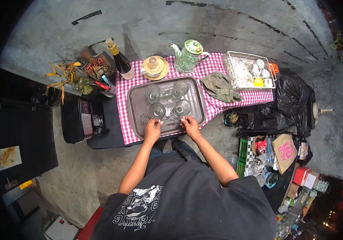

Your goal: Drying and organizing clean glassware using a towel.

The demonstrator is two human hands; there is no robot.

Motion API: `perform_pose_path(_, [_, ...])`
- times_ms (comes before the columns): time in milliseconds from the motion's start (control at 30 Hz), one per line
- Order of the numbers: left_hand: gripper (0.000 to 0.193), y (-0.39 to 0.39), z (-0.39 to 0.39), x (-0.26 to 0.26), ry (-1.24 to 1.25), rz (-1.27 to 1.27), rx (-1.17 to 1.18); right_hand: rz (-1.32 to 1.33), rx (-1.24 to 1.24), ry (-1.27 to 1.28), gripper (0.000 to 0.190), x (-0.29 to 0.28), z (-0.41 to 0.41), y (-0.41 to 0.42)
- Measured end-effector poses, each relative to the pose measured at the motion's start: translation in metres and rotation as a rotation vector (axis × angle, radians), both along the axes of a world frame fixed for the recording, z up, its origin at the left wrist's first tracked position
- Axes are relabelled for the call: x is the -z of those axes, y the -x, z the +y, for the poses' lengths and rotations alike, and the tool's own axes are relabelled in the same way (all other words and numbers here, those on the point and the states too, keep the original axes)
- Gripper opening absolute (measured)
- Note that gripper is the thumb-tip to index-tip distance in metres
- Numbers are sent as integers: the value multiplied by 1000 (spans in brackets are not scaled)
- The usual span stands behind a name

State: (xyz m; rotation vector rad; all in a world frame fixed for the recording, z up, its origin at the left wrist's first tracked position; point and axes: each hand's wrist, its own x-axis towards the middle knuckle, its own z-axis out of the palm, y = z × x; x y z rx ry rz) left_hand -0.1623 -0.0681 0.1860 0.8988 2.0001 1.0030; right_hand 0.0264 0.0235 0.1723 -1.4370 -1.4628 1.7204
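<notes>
Several clear glass mugs stand in two rows on a brown metal tray (134, 112). My left hand (153, 130) pinches the handle of the front left glass mug (157, 111). On the other side, the handle of the front right glass mug (182, 107) is between the fingers of my right hand (191, 127). Both of these mugs rest upright on the tray. Behind them are the rear left glass mug (152, 93) and the rear right glass mug (180, 89), their handles turned inward. No liquid can be made out in the mugs. The tray surface looks wet or worn in patches.
A green enamel coffee pot (187, 58), a lidded cup on a saucer (154, 69) and a dark bottle (120, 60) line the back of the checked tablecloth (123, 120). A crumpled cloth (219, 85) and a wire basket (231, 64) with cups lie right of the tray.
</notes>
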Motion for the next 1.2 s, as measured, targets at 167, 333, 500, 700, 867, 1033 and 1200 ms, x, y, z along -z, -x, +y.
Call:
perform_pose_path(167, [22, 3, 1, 1, -45, -41, 30, -138, 76, -69, 16, -3, -3, 6])
perform_pose_path(333, [22, 11, 0, 4, -105, -79, 72, -118, 63, -78, 17, -7, -2, 8])
perform_pose_path(500, [20, 7, 1, 5, -140, -81, 49, -173, 47, -80, 18, -4, 2, 5])
perform_pose_path(700, [22, 9, 1, 5, -145, -49, 84, -53, 74, -84, 22, -1, 4, 5])
perform_pose_path(867, [24, 6, 2, 7, -164, 14, 109, -26, 49, -23, 25, 3, 13, 1])
perform_pose_path(1033, [25, 10, 0, 11, -185, 12, 114, 76, -42, 198, 21, 4, 25, 2])
perform_pose_path(1200, [28, 9, 4, 21, -169, 63, 92, 159, -117, 241, 19, 11, 31, 0])
